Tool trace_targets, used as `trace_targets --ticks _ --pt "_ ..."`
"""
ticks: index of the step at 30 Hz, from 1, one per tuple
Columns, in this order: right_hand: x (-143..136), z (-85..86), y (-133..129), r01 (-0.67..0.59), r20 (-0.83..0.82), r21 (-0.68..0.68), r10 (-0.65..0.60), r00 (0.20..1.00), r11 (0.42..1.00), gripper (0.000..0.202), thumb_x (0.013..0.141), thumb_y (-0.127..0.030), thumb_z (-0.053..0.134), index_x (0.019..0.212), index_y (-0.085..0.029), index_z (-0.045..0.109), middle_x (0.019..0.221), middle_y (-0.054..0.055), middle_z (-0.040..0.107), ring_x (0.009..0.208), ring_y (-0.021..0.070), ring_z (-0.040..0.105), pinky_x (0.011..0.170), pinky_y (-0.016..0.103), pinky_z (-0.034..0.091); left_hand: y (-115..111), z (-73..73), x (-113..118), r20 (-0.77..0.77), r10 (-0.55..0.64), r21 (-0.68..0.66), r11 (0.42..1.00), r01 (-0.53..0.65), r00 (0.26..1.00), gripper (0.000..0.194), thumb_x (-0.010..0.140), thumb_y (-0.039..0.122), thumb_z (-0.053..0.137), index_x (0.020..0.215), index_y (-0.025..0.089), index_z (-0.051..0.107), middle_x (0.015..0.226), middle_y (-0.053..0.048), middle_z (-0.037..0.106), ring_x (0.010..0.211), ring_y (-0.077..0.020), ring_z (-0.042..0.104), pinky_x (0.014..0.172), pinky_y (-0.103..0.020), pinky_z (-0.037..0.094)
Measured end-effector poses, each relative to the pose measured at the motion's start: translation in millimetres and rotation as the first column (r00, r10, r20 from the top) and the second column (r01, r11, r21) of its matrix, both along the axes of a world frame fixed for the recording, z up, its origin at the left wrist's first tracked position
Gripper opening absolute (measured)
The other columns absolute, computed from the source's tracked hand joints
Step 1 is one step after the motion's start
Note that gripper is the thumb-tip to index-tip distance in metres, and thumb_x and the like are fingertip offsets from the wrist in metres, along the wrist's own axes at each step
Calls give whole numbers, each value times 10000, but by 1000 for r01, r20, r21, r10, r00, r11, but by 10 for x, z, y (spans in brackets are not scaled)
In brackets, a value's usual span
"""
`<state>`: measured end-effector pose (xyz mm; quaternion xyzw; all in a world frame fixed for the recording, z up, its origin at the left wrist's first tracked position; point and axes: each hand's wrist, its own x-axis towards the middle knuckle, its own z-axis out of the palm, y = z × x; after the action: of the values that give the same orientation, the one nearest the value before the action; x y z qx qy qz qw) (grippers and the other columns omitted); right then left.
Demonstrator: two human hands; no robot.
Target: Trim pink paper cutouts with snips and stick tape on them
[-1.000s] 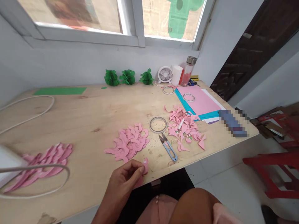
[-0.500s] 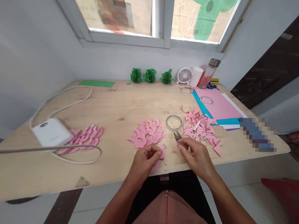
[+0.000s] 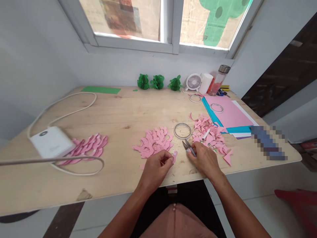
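The small snips (image 3: 188, 146) are held at the handle by the right hand (image 3: 206, 159), the nearer one, its thumb and fingers drawn in; their long axis is slanted, the parted blades aimed away from the body and leftward, toward the tape ring (image 3: 182, 139); a small pink paper piece (image 3: 175, 156) is pinched by the left hand (image 3: 155, 168), to the left of the snips and apart from the blades.

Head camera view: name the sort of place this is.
Probably a small paper-craft workspace, perhaps at home: the wooden table holds piled pink cutouts, metal-bladed snips and green folded-paper shapes.
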<state>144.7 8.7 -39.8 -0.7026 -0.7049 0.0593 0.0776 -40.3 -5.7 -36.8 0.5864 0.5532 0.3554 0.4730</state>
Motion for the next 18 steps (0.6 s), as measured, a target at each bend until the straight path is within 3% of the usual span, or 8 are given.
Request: trace_targets --ticks 2,5,8,11,14,18 --pt "-11 0 1 20 -10 -12 -20 1000 1000 123 807 -312 546 863 -204 559 701 11 637 640 169 588 530 261 253 44 25 41 -222 -32 96 994 54 975 154 757 245 523 639 176 593 585 7 594 554 -133 523 539 -236 370" --pt "1 -6 -28 14 -67 -1 -14 998 1000 69 795 -265 547 840 -213 555 638 -7 613 600 161 571 522 254 253 130 34 105 -489 -79 186 964 192 869 142 774 185 506 675 177 607 652 -15 621 624 -154 545 587 -257 380" --pt "80 -19 -82 -3 -233 65 18 972 998 79 814 -281 521 782 -214 546 558 -29 554 541 142 522 524 246 282 216 12 144 -672 -84 236 917 321 735 174 807 151 485 705 172 624 767 -59 648 747 -189 566 664 -291 401" --pt "197 -28 -134 85 -457 114 -24 889 990 178 818 -357 514 718 -211 527 521 -42 492 497 122 458 506 237 304 291 8 158 -799 -38 244 892 381 600 208 828 118 456 749 172 640 829 -85 648 800 -216 562 676 -315 402" --pt "278 -4 -169 180 -743 31 -98 663 983 265 810 -449 530 709 -204 516 538 -41 472 485 111 425 463 223 306 380 49 208 -834 10 262 887 381 552 210 824 92 445 826 168 640 882 -95 647 834 -230 560 685 -328 408" --pt "324 68 -188 238 -947 -122 -185 264 963 344 735 -516 624 681 -197 508 536 -50 470 460 93 429 424 200 322 597 112 441 -793 2 318 854 411 609 203 856 145 429 892 172 627 927 -89 650 914 -235 556 794 -348 405"
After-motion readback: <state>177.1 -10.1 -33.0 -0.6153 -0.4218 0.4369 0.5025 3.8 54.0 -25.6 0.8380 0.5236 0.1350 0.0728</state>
